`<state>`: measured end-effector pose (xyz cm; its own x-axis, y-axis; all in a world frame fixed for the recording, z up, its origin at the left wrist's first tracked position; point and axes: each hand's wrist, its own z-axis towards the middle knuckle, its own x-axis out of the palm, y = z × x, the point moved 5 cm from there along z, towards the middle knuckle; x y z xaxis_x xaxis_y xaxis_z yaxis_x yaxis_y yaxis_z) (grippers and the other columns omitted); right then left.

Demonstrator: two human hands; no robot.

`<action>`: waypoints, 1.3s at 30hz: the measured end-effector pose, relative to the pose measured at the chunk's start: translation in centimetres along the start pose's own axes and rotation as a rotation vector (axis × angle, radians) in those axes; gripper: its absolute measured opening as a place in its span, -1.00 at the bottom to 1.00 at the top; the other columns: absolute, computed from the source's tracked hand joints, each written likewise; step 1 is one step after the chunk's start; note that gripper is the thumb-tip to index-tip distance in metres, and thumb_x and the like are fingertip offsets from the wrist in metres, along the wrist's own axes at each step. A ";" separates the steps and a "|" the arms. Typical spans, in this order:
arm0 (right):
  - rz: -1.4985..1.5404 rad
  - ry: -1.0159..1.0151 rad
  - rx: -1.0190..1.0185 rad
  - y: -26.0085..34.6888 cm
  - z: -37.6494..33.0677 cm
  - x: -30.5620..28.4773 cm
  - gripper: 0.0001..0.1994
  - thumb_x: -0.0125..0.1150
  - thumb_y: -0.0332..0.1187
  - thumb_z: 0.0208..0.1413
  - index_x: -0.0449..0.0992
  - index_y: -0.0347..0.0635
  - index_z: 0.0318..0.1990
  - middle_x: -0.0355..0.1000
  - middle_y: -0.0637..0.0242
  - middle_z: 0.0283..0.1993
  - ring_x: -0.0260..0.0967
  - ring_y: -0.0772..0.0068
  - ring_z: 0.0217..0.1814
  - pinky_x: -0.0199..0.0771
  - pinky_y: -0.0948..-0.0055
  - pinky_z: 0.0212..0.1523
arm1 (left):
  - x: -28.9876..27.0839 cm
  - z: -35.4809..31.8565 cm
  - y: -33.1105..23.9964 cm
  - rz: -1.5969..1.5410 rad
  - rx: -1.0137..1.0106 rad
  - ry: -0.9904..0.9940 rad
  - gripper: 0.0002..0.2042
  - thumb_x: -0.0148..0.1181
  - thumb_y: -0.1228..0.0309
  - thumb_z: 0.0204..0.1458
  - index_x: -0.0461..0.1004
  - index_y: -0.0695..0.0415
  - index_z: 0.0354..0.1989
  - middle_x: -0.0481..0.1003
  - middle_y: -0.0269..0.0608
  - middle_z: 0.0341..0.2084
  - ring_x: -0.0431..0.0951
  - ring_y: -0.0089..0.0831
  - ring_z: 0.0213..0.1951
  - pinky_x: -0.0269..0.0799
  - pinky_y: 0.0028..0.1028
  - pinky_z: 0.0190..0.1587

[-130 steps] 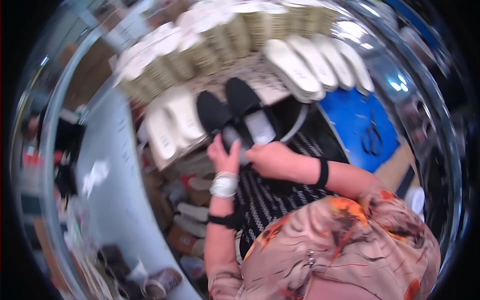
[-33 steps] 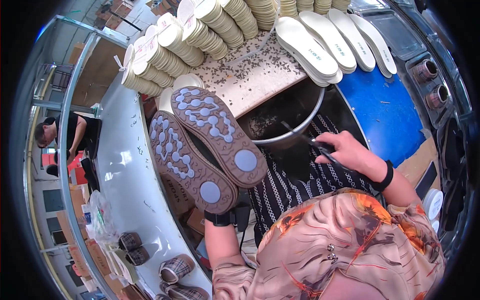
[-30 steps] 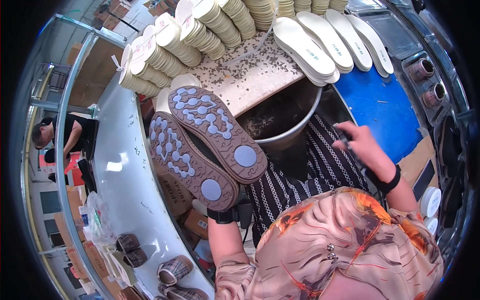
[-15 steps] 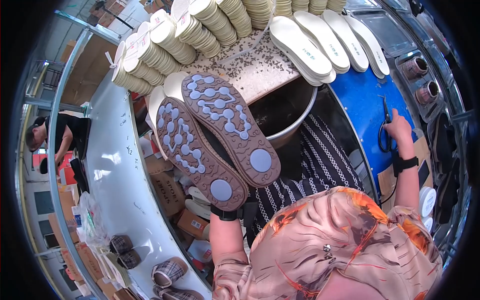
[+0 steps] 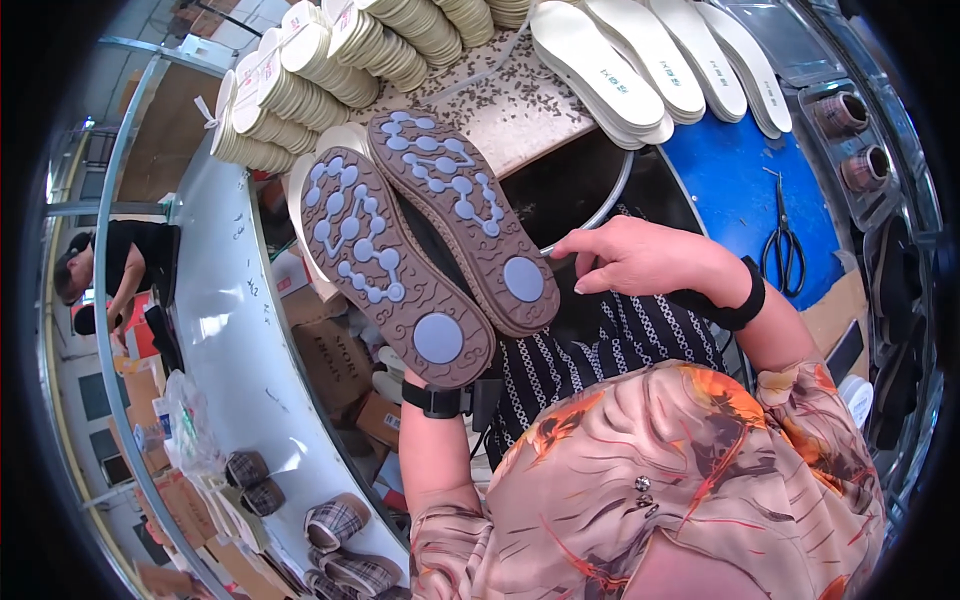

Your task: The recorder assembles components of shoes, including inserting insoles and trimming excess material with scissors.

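The 2 shoes (image 5: pixel 400 272) are left of centre, soles facing the camera, toes toward 11 o'clock and heels toward 5 o'clock; each brown sole carries linked blue dots and 1 large blue heel disc. The left hand is hidden behind them, so I cannot tell how its fingers close; its wrist, in a black band (image 5: pixel 437 400), shows at 6 o'clock from the shoes. At 3 o'clock the right hand (image 5: pixel 640 258) is empty and loosely spread, forefinger stretched out, the other fingers bent; the forefinger's tip is just beside the nearer heel, and I cannot tell whether it touches. At 2 o'clock curves the metal rim of a bowl (image 5: pixel 619 200). A board (image 5: pixel 490 135) with dark crumbs lies at 1 o'clock, stacked pale insoles (image 5: pixel 318 85) at 11 o'clock, and loose white insoles (image 5: pixel 600 75) at 2 o'clock. Farther off, toward 3 o'clock, scissors (image 5: pixel 781 226) rest on a blue sheet (image 5: pixel 715 170). At 9 o'clock, beyond a pale table (image 5: pixel 215 290), a co-worker (image 5: pixel 140 262) bends forward.
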<state>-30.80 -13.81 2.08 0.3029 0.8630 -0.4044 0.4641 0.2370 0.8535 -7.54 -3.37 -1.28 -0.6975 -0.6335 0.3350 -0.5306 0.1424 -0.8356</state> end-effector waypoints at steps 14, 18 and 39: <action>-0.076 -0.360 0.254 -7.1 -11.1 -13.8 -0.55 0.15 -0.30 -0.07 0.31 -0.26 0.01 0.45 0.17 -0.29 0.40 0.27 -0.30 0.37 0.37 -0.25 | 7.0 7.3 -0.5 1.609 0.742 0.117 -0.67 0.10 0.33 -0.03 0.37 0.46 -0.32 0.42 0.31 -0.44 0.42 0.21 -0.35 0.34 -0.14 -0.29; -0.181 -0.709 0.432 -13.4 -15.5 -20.3 -0.53 0.20 -0.27 -0.15 0.36 -0.22 -0.03 0.44 0.15 -0.25 0.41 0.23 -0.29 0.38 0.40 -0.23 | 15.4 2.4 -3.6 1.871 0.542 0.267 -0.74 0.12 0.34 -0.05 0.43 0.25 -0.23 0.49 0.04 -0.49 0.49 -0.03 -0.38 0.39 -0.24 -0.33; -0.561 -1.116 0.290 -24.7 -17.7 -22.5 -0.74 0.00 -0.47 -0.16 0.46 -0.19 -0.23 0.34 0.11 -0.05 0.29 0.03 -0.07 0.32 0.24 -0.06 | 48.9 5.0 14.5 1.964 0.914 1.048 -0.50 0.28 0.02 -0.27 0.47 0.13 -0.21 0.36 -0.11 -0.16 0.43 -0.22 -0.12 0.42 -0.32 -0.14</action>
<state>-63.80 -31.17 -4.05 0.4729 -0.1967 -0.8589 0.8751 0.2184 0.4318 -46.91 -36.02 0.85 0.0177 0.2414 -0.9703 0.8201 -0.5587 -0.1240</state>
